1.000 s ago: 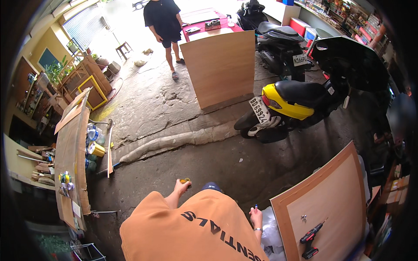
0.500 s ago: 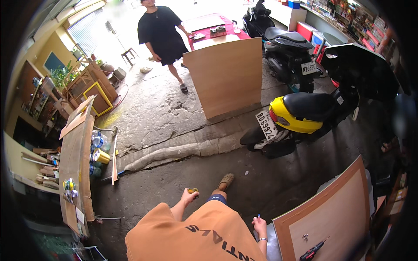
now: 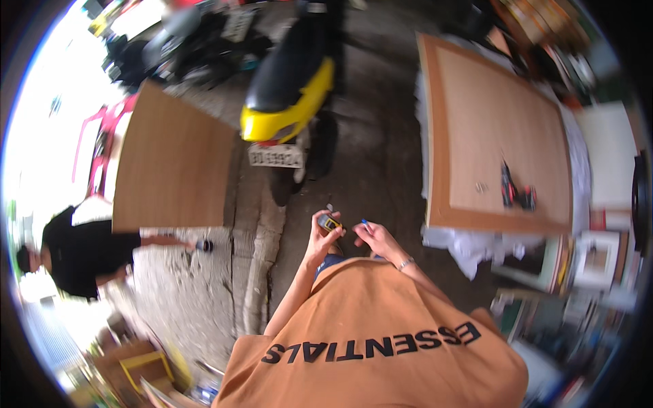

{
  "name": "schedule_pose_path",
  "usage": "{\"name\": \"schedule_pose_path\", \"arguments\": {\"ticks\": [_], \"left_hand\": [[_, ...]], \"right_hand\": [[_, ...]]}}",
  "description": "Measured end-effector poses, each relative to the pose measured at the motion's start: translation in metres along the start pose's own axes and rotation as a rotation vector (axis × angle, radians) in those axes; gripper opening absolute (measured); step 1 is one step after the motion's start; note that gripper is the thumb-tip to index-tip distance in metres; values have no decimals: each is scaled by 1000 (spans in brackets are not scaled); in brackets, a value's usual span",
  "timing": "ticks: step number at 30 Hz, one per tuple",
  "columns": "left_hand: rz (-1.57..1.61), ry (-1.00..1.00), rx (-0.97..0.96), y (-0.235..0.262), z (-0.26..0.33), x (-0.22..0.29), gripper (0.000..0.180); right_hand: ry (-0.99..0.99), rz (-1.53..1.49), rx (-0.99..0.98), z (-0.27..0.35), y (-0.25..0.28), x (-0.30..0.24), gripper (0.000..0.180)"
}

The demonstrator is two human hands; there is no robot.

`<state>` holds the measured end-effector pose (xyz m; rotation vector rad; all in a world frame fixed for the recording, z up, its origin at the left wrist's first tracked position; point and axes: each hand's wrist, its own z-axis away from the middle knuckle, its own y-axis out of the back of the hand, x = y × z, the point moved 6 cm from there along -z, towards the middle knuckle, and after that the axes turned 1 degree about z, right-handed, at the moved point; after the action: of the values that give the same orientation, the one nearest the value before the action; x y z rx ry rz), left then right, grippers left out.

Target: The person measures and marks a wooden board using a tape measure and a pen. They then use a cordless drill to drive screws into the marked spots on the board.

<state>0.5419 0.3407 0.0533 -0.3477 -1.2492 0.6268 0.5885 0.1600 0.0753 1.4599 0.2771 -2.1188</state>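
The compact tape measure (image 3: 330, 223), grey, yellow and black, is near, in the left hand (image 3: 319, 234), fingers clamped around it; the right hand's (image 3: 378, 241) fingers pinch a blue-tipped pen (image 3: 366, 224). Black lettering (image 3: 379, 345) crosses the orange shirt (image 3: 381, 299); farther, a yellow motorcycle (image 3: 289, 88) bears a white plate (image 3: 275, 156).

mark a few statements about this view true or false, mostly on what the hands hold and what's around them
1. The left hand holds a yellow-and-grey tape measure. True.
2. The right hand is empty. False: it holds a slim pen-like thing with a blue end.
3. A red-and-black drill lies on the framed board. True.
4. The nearest motorbike has a green tail. False: its tail is yellow.
5. A person in black appears at the picture's left. True.
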Motion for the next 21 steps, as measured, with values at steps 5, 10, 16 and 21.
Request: {"name": "schedule_pose_path", "arguments": {"ticks": [5, 10, 16, 21], "left_hand": [[-154, 70, -229, -75, -43, 7, 68], [-193, 112, -388, -130, -82, -4, 70], [-335, 147, -495, -166, -135, -22, 71], [-519, 133, -440, -181, -192, -31, 69]], "right_hand": [[-120, -233, 182, 15, 20, -23, 24], [-89, -500, 439, 16, 59, -16, 20], [-61, -599, 622, -10, 100, 5, 19], [-26, -572, 610, -30, 144, 5, 16]]}}
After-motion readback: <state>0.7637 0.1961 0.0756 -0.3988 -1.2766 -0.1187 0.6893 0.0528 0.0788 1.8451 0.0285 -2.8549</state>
